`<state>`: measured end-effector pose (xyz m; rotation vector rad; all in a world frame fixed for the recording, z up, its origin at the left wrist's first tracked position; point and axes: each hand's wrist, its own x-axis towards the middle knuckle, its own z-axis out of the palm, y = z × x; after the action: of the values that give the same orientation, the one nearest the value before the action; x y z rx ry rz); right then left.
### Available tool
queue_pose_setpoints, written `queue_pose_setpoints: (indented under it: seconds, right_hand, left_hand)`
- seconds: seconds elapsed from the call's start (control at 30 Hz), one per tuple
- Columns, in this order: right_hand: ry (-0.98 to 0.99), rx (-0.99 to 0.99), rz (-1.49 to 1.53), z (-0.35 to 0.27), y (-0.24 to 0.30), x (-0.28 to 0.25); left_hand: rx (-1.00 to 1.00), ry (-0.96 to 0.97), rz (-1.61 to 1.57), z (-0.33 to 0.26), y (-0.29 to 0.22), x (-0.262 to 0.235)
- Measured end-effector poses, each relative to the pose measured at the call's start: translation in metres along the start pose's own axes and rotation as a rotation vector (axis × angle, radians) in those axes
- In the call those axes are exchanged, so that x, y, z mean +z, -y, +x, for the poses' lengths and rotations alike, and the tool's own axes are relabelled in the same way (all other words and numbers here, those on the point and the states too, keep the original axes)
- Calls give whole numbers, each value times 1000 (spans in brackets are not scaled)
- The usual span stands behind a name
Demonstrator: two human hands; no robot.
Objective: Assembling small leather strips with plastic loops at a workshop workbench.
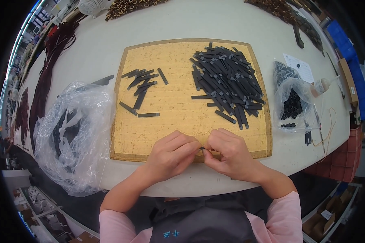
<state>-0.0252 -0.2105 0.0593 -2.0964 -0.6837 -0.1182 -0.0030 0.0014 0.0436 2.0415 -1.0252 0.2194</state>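
Observation:
At the near edge of a yellow board (178,121), my left hand (172,153) and my right hand (229,153) meet with their fingertips pinched together. Between them shows a bit of a small black piece (202,148), mostly hidden by the fingers, so I cannot make out its full shape. Beyond my right hand lies a large heap of short flat black strips (227,77), many with a greyer end. A smaller loose scatter of the same strips (144,85) lies at the board's left.
A clear plastic bag (75,137) with dark contents stands left of the board. On the right are an open bag of black loops (292,103), a white paper (299,68) and a small bottle (321,86). Dark red cords (48,75) hang along the left; chains (129,7) lie at the back.

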Motion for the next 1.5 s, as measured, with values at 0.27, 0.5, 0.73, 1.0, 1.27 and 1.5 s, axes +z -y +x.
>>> queue_pose_setpoints:
  seconds: [0.27, 0.5, 0.73, 1.0, 1.27, 1.5]
  right_hand:
    - [-68, 68, 7, -5, -4, 8]
    - [-93, -27, -67, -4, -8, 11]
    - [-47, 18, -19, 2, -5, 7]
    - [-119, 38, -31, -5, -7, 18]
    - [-128, -79, -226, -5, -8, 20]
    - [-46, 296, 227, -5, -7, 12]
  left_hand:
    - [-18, -84, 19, -1, 8, 0]
    - [5, -63, 15, -3, 9, 1]
    - [26, -42, 33, -1, 7, 3]
    - [-19, -69, 18, -2, 10, 1]
    - [-88, -36, -8, -3, 9, 5]
    - [-280, -26, -292, -5, -2, 8]
